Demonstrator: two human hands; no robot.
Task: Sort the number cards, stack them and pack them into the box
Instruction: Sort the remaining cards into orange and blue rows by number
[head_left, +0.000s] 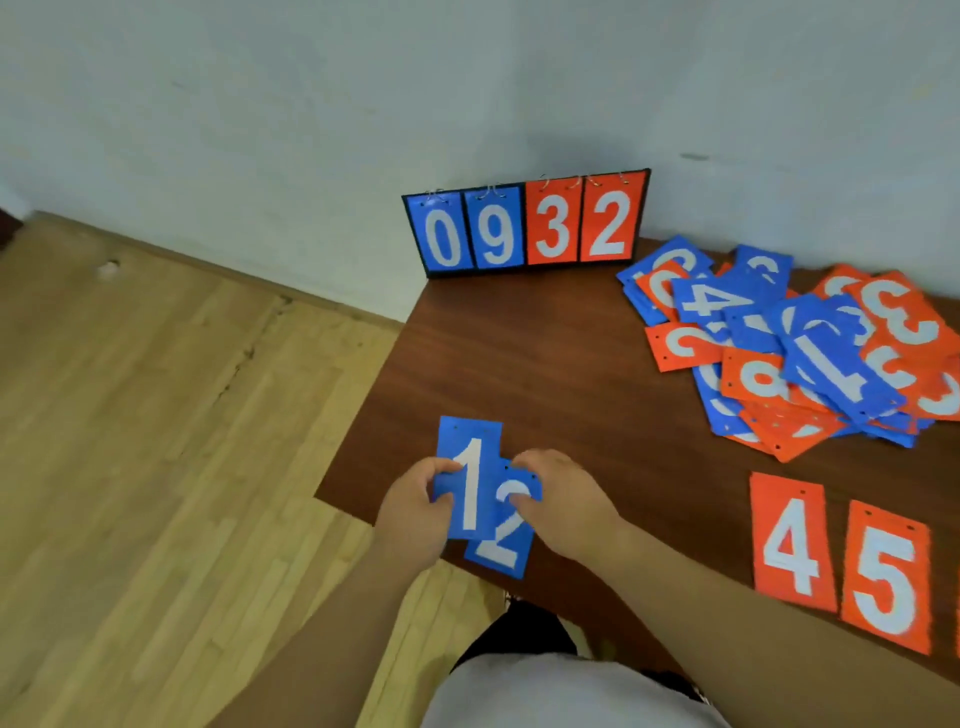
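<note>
My left hand (415, 512) pinches a blue card with a white 1 (470, 470) by its left edge, near the table's front left corner. My right hand (561, 499) holds a blue card with a white 2 (501, 545), which lies partly under the 1 card. A loose heap of blue and orange number cards (795, 348) lies at the right of the table. Two orange cards, a 4 (792, 540) and a 5 (885, 577), lie flat side by side at the front right. No box is in view.
A scoreboard stand (524, 226) showing 0 9 3 2 leans against the wall at the table's back edge. The brown wooden table (545, 364) ends at my left, with wooden floor (156, 415) beyond. My lap is below the front edge.
</note>
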